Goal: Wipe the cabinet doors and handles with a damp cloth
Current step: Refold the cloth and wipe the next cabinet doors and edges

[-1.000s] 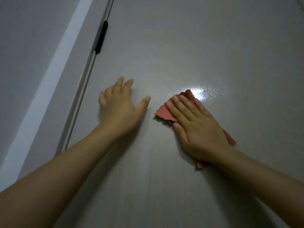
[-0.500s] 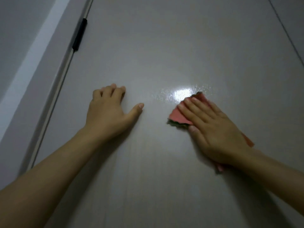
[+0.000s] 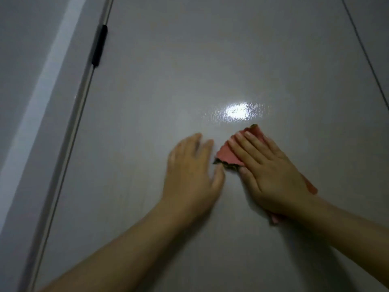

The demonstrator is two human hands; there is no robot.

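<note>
- ok so quick update from my end: my right hand [image 3: 271, 175] is flat on the red cloth [image 3: 228, 153], fingers straight and together, pressing it against the cabinet door [image 3: 189, 81] just right of the frame's centre
- what's changed: half a second ago my two hands were well apart, now the left hand [image 3: 190, 175] has slid over next to the cloth, its thumb right by the cloth's dark lower-left edge. It's motion-blurred, so I can't tell if it actually touches the fabric
- left hand looks spread and relaxed against the door, holding nothing as far as I can see
- the cloth has also come back leftward and sits just below the bright glare spot [image 3: 237, 110]
- my read: this is one more sideways pass across the middle of the door, so the panel wipe is underway but not done. The handle [image 3: 99, 46] in the upper left of the frame hasn't got the cloth anywhere near it yet
- head count: two hands, one cloth, one black handle on the pale edge strip [image 3: 69, 144], one door panel under my hands, plus a thin seam [image 3: 362, 45] at the upper right which I guess starts a second door
</note>
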